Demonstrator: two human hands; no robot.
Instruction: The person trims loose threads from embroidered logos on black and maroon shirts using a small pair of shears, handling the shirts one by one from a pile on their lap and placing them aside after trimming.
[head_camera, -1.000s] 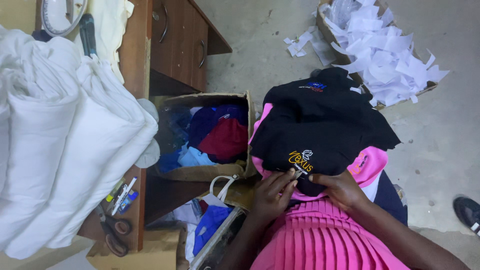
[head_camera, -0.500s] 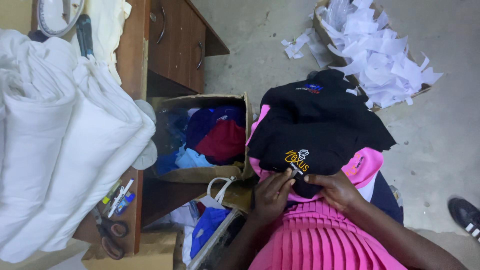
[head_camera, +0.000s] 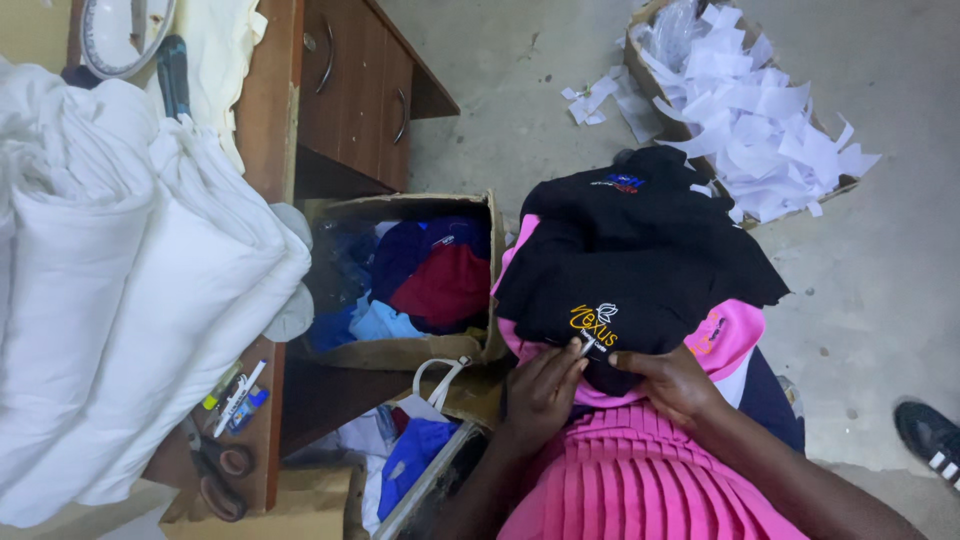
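Head view, looking straight down onto my lap: a black knit garment with a yellow and white embroidered motif (head_camera: 640, 270) lies draped over a pink one on my knees, above the pleated pink skirt (head_camera: 640, 480). My left hand (head_camera: 540, 395) rests at the garment's near edge, fingers curled, pinching what looks like a small pale tool (head_camera: 588, 345) just beside the embroidery; it is too small to tell what kind. My right hand (head_camera: 672, 382) presses the cloth flat on the other side of the motif, fingers closed down on the fabric. Risk as I read it: the tool tip sits touching the stitching, so a slip could snag or cut the embroidery or the knit under it, more likely if the right hand lets the cloth go slack. The piled garments overhang my knees, and a tug could slide them to the concrete floor (head_camera: 880, 290). An open cardboard box of blue and red clothes (head_camera: 400, 280) stands near my left knee, and scissors with brown handles (head_camera: 215, 475) lie on the wooden desk (head_camera: 270, 120) beside white folded fabric (head_camera: 100, 300), well apart from my hands.
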